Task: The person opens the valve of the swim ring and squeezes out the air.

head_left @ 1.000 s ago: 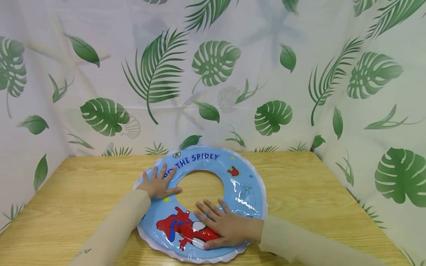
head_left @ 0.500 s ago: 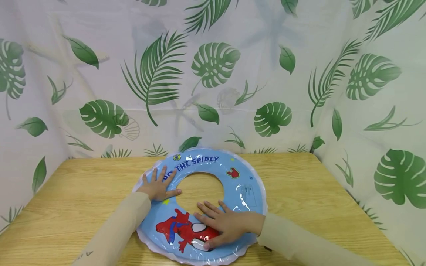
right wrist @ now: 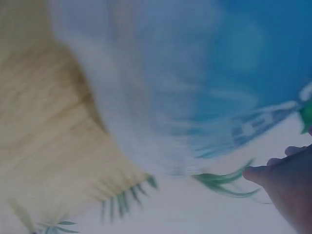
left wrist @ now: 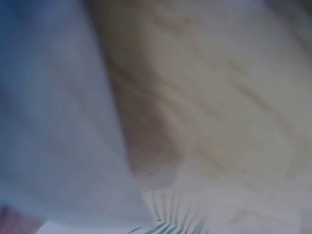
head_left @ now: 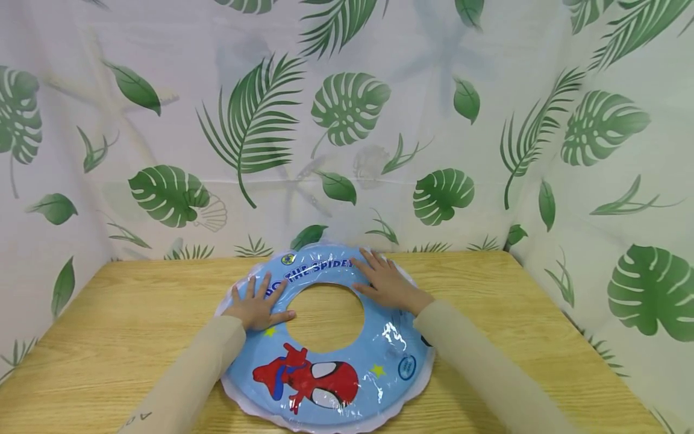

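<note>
A light-blue swim ring (head_left: 379,349) lies on the wooden table, with a wavy pale rim, a red masked figure and the lettering "THE SPIDEY". On its left part rests my left hand (head_left: 253,310), fingers spread and the thumb toward the hole. My right hand (head_left: 387,283) lies over the upper right part, its fingers extended beside the lettering. In the right wrist view the blue ring (right wrist: 234,58) fills much of the picture, and part of my right hand (right wrist: 287,180) shows at the lower right. The left wrist view is blurred, with the ring's pale rim (left wrist: 58,122) at left.
The wood-grain table (head_left: 504,337) extends to both sides of the ring. White cloth (head_left: 352,199) printed with green leaves hangs behind and along the sides, meeting the table's back edge just beyond the ring.
My right hand has moved from the ring's lower part, over the red figure, up to its upper right, uncovering the figure's face. My left hand stays in place.
</note>
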Available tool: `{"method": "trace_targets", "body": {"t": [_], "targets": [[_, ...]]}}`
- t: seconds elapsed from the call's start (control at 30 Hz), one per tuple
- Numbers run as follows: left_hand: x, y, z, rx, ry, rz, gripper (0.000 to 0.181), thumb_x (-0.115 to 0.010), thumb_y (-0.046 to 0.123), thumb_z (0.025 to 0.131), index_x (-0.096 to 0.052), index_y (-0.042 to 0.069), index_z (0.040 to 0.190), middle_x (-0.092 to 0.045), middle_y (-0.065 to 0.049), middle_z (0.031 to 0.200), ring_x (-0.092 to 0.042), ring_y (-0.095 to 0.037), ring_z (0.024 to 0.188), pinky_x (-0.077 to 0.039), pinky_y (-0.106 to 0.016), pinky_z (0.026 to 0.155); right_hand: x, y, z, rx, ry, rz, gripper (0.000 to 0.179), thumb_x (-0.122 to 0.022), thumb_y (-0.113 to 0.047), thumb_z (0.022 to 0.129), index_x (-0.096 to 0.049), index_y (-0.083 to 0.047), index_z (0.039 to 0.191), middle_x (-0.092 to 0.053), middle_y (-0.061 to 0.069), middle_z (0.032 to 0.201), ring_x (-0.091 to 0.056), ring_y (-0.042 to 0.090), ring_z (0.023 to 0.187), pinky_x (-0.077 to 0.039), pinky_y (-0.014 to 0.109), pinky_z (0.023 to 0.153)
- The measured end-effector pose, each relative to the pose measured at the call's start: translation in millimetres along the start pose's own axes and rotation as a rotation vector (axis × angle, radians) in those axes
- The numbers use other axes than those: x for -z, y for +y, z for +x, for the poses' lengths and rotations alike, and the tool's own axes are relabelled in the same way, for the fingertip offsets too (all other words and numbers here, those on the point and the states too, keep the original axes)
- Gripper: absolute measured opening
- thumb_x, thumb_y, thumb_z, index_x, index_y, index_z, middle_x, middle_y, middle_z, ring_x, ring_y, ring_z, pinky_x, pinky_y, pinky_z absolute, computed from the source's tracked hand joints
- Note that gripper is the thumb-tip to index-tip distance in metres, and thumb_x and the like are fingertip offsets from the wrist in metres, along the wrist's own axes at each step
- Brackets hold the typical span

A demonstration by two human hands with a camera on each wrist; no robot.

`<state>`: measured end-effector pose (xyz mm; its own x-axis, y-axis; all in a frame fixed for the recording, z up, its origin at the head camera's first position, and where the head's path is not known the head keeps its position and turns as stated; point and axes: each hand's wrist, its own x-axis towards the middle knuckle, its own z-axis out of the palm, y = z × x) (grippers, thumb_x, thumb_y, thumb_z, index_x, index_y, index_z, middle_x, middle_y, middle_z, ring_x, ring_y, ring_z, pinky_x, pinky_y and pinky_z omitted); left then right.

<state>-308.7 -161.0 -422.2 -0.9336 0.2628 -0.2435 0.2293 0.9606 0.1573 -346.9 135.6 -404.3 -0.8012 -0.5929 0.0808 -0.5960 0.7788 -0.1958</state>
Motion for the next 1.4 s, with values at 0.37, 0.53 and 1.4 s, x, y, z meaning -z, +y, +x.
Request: {"method": "trace_targets", "body": {"t": [0.37,0.53,1.4], "targets": [[1.1,0.4,-1.7,-0.009,0.002,-0.013,0.08,-0.038,0.064,0.086,-0.012,0.021,0.148,-0.001,-0.019,0.153,0.004,-0.049,0.137,0.0,-0.071,0.101,-35.4,38.0,17.3,-0.196,-0.237,0.001,0.061,-0.021,-0.06,0.093,-0.004,-0.036,0.146,0.011,0.005,0.155,0.01,0.035,0.141,0.0,0.065,0.106],[1.6,0.8,-0.7,-0.013,0.015,0.002,0.08,-0.038,0.064,0.086,-0.013,0.021,0.148,-0.004,-0.019,0.153,0.001,-0.049,0.137,-0.002,-0.071,0.101,-29.2,31.2,16.8,-0.229,-0.306,-0.006,0.059,-0.021,-0.057,0.094,-0.005,-0.034,0.147,0.01,0.005,0.155,0.012,0.035,0.14,0.003,0.064,0.106],[13.9,-0.2,15.7,-0.038,0.06,0.005,0.074,-0.035,0.062,0.089,-0.009,0.025,0.148,0.002,-0.018,0.154,0.001,-0.049,0.137,-0.006,-0.069,0.103,-29.4,23.5,18.3,-0.278,-0.375,-0.072,0.061,-0.015,-0.06,0.093,0.002,-0.036,0.146,0.012,0.003,0.155,0.013,0.033,0.141,0.004,0.061,0.108]]}}
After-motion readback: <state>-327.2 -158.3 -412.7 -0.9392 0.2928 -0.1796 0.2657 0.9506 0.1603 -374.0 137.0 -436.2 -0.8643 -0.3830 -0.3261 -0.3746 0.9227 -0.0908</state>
